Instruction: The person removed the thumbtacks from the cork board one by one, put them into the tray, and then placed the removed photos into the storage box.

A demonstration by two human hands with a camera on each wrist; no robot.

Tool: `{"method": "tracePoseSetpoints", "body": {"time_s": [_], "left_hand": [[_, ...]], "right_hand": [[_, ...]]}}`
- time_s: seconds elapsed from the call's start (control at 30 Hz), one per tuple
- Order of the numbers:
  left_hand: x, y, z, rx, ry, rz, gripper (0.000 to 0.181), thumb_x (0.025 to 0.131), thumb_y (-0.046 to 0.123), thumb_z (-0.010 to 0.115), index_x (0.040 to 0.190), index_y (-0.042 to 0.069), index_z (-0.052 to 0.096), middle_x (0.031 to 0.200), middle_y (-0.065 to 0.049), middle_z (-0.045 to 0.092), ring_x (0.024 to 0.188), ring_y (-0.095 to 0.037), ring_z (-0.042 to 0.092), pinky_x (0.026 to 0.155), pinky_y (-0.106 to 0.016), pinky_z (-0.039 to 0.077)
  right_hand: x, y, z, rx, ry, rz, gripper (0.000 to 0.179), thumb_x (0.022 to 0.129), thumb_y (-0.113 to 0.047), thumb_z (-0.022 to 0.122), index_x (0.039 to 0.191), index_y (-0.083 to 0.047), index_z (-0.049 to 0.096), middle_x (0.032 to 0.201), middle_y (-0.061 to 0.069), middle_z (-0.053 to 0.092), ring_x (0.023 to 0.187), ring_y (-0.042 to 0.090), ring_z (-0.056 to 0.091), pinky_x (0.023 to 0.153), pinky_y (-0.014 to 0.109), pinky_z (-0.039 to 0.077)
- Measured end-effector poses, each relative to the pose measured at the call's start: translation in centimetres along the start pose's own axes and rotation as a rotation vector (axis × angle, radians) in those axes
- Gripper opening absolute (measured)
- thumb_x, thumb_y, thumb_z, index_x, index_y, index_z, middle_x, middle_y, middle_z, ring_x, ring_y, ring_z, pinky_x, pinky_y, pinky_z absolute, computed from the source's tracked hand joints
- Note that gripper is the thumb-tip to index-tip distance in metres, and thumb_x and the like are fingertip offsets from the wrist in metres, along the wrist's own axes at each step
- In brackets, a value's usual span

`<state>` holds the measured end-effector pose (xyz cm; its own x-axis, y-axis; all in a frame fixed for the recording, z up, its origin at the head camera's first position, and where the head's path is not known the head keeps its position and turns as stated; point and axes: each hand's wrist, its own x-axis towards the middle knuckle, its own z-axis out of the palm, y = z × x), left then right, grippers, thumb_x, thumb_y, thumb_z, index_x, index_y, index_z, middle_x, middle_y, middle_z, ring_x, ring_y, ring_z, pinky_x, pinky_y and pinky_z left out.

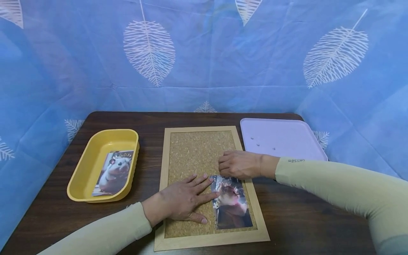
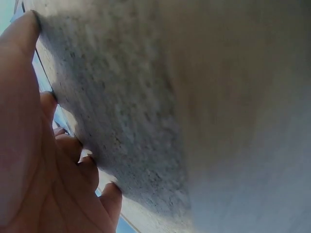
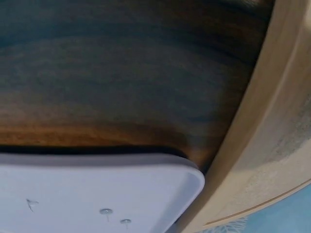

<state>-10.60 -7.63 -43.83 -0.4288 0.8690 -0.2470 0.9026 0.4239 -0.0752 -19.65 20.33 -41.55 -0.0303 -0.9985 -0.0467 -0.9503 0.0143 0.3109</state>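
A framed cork board [image 1: 194,152] lies on the table, with a glossy photo of a crowned hamster [image 1: 231,203] at its lower right. My left hand [image 1: 185,200] rests on the cork with fingers spread, the fingertips at the photo's left edge. In the left wrist view the same hand [image 2: 63,165] leans over the cork, beside the wooden frame [image 2: 223,73]. At the photo's top edge is my right hand [image 1: 240,164], fingers curled down; I cannot tell what they hold. The right wrist view leaves that hand out.
A lilac tray [image 1: 287,132] with three small clear push pins [image 3: 106,211] stands at the back right. To the left, a yellow bin [image 1: 79,180] contains another hamster photo [image 1: 114,173]. A leaf-patterned blue cloth [image 1: 216,60] hangs behind the dark wooden table [image 1: 296,209].
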Motion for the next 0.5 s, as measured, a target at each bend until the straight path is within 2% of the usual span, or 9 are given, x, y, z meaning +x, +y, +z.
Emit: {"method": "tracePoseSetpoints", "body": {"time_s": [0.17, 0.33, 0.5], "left_hand": [[0.1, 0.0, -0.2, -0.003, -0.011, -0.013, 0.084, 0.099, 0.082, 0.027, 0.170, 0.038, 0.013, 0.178, -0.009, 0.013, 0.164, -0.025, 0.014, 0.132, -0.045, 0.024], [0.1, -0.1, -0.2, -0.002, -0.015, -0.012, 0.084, 0.099, 0.082, 0.028, 0.170, 0.039, 0.015, 0.178, -0.008, 0.013, 0.164, -0.025, 0.015, 0.132, -0.045, 0.024], [0.2, -0.1, -0.1, 0.005, -0.011, -0.009, 0.083, 0.099, 0.082, 0.027, 0.169, 0.039, 0.015, 0.178, -0.008, 0.012, 0.164, -0.024, 0.014, 0.132, -0.045, 0.024]], "right_hand": [[0.2, -0.1, -0.2, 0.000, -0.013, 0.004, 0.010, 0.091, -0.013, 0.073, 0.097, -0.020, 0.072, 0.100, -0.008, 0.069, 0.097, 0.013, 0.059, 0.084, 0.032, 0.051], [0.8, 0.0, -0.7, -0.075, -0.065, -0.042, 0.005, 0.094, -0.020, 0.072, 0.099, -0.020, 0.073, 0.103, -0.008, 0.069, 0.098, 0.012, 0.059, 0.086, 0.031, 0.050], [1.2, 0.0, -0.7, -0.137, -0.072, -0.095, 0.007, 0.100, -0.025, 0.066, 0.101, -0.020, 0.071, 0.103, -0.008, 0.069, 0.097, 0.013, 0.058, 0.084, 0.032, 0.049]]}}
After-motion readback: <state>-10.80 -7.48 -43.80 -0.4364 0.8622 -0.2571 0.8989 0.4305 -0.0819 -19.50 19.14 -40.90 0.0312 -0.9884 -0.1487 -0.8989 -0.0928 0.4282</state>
